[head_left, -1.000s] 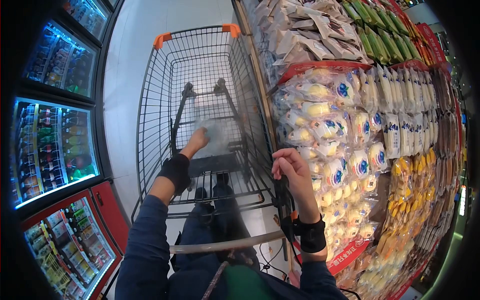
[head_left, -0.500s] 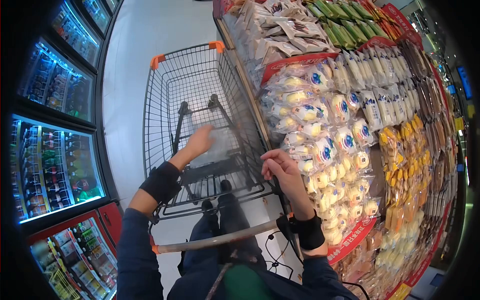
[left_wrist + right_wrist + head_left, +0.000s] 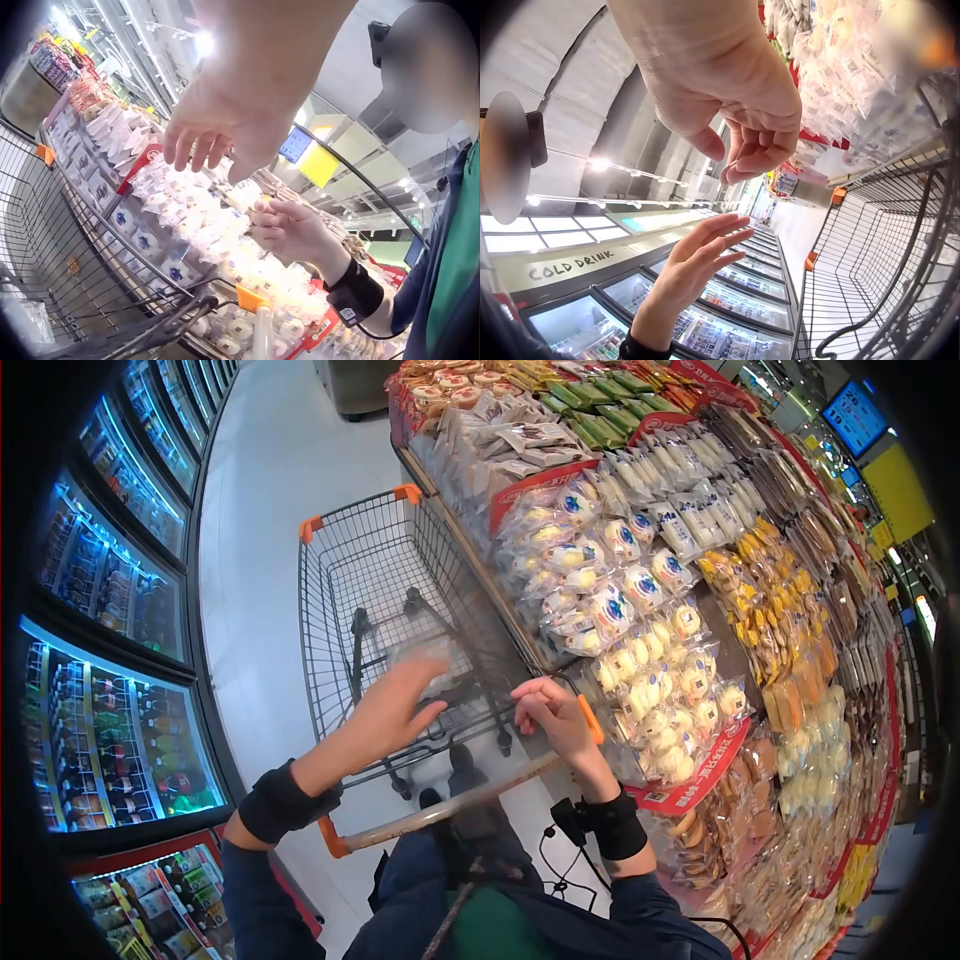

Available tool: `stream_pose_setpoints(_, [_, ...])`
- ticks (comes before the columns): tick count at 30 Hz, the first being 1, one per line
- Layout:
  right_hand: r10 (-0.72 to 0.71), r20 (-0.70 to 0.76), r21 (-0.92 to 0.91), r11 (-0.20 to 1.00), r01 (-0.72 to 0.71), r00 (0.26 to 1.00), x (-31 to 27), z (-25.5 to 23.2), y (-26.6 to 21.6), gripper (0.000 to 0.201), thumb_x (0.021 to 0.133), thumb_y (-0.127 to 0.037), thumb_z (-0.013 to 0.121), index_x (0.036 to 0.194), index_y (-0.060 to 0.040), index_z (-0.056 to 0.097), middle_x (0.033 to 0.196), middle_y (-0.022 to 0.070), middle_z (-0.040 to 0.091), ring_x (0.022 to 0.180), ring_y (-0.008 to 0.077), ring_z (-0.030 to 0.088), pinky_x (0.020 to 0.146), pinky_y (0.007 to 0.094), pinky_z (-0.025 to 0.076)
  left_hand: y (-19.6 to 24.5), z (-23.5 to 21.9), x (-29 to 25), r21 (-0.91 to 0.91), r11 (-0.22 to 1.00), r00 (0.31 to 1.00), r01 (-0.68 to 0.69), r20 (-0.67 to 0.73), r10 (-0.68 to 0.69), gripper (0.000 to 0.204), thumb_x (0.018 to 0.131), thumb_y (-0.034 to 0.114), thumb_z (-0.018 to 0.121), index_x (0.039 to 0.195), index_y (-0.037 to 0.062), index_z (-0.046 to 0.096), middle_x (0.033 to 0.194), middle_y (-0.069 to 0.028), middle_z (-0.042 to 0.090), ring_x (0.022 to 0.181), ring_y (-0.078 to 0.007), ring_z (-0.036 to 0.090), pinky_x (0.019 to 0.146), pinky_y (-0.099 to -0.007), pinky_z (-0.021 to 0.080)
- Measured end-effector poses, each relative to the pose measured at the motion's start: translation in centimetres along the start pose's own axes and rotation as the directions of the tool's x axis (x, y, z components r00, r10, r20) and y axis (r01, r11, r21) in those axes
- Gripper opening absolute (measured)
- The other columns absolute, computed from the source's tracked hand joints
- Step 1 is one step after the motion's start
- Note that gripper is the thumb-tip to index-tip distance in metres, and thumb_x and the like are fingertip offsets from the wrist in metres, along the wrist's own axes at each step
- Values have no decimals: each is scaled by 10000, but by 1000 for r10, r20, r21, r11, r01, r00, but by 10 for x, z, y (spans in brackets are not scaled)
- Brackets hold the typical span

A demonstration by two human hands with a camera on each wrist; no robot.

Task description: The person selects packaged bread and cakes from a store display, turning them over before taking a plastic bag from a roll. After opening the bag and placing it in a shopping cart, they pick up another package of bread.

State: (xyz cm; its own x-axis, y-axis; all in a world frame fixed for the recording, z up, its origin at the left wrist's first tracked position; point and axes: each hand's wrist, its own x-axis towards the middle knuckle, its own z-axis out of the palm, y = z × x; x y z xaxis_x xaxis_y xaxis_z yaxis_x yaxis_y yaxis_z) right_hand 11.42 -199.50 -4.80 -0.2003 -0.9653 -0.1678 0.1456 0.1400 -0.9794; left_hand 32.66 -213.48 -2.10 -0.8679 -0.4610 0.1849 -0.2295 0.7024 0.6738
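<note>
Over the near part of a wire shopping cart (image 3: pixel 345 555) hovers my left hand (image 3: pixel 400 705), its fingers extended and holding nothing. My right hand (image 3: pixel 558 720) hangs near the right end of the cart's handle (image 3: pixel 450 805), with its fingers loosely bent and empty; the right wrist view shows the same relaxed right hand (image 3: pixel 735 112). A clear plastic bag (image 3: pixel 34 319) lies in the cart in the left wrist view. In the head view my left hand partly covers that area.
Packaged buns (image 3: pixel 610 605) and other wrapped snacks fill a sloping display along the cart's right side. Glass-door drink coolers (image 3: pixel 110 730) line the left. Pale floor (image 3: pixel 245 610) runs between coolers and cart, and a grey object (image 3: pixel 355 385) stands ahead.
My left hand has drawn back from the cart's inside toward me, its fingers spreading. My right hand has shifted slightly. The view has turned, showing more floor and display ahead.
</note>
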Motion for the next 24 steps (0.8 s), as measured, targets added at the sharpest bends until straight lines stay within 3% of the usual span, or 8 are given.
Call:
stream_pose_setpoints(1, [-12,-9,1,1000,12,1000,-9,2,2,121,862,-94,504,958,-24,527,713,11,547,589,54,484,549,179,400,9,-3,-12,-20,999,998,49,31,-48,409,784,120,601,1151,26,447,1151,-153,495,1059,-319,483,888,-363,397])
stream_pose_setpoints(3, [-36,-28,3,999,36,999,-24,6,10,121,858,-95,511,952,-20,529,731,7,547,607,53,489,560,179,401,17,-3,-34,-26,1000,1000,6,24,-5,393,790,133,593,1137,23,446,1122,-158,498,1039,-331,478,862,-375,401])
stream_pose_setpoints(7, [-140,-158,-358,931,76,977,-48,0,37,138,850,-117,529,937,-10,534,770,17,541,691,70,506,602,204,407,26,0,-82,-45,999,998,26,56,-23,376,793,139,589,1121,17,452,1090,-164,509,1019,-334,485,848,-373,408])
stream_pose_setpoints(10, [-312,-114,-788,607,106,943,-65,-17,59,215,778,-170,596,939,-32,562,851,104,565,852,262,524,762,334,408,15,19,-123,-36,996,992,77,106,-73,391,801,195,583,1121,11,456,1067,-176,520,991,-342,501,838,-378,414])
stream_pose_setpoints(13, [-134,-75,-864,504,3,988,-89,-23,59,258,738,-196,624,945,-50,573,925,114,564,934,299,496,837,364,376,6,36,-162,-2,995,985,97,145,-96,489,794,301,595,1157,14,436,1067,-191,521,980,-346,507,822,-394,415])
stream_pose_setpoints(17, [-203,121,-907,374,191,972,-101,-24,60,341,678,-166,652,996,-80,565,975,90,554,1000,264,472,888,361,352,-11,57,-202,73,968,928,239,278,-250,588,775,389,607,1190,27,402,1059,-201,524,934,-347,536,791,-410,426])
stream_pose_setpoints(20, [-157,155,-965,186,183,975,-89,-35,77,353,657,-140,649,992,-84,554,967,86,550,994,257,474,897,363,349,-24,70,-221,29,961,922,274,277,-271,570,781,397,595,1178,32,410,1040,-199,537,900,-352,551,770,-416,433])
stream_pose_setpoints(24, [-52,111,-993,-33,109,992,-63,-54,94,254,634,-150,634,878,-97,588,851,63,577,934,249,516,878,360,359,-27,78,-230,19,920,854,391,366,-370,535,790,369,578,1178,44,406,949,-204,571,846,-354,573,729,-418,441])
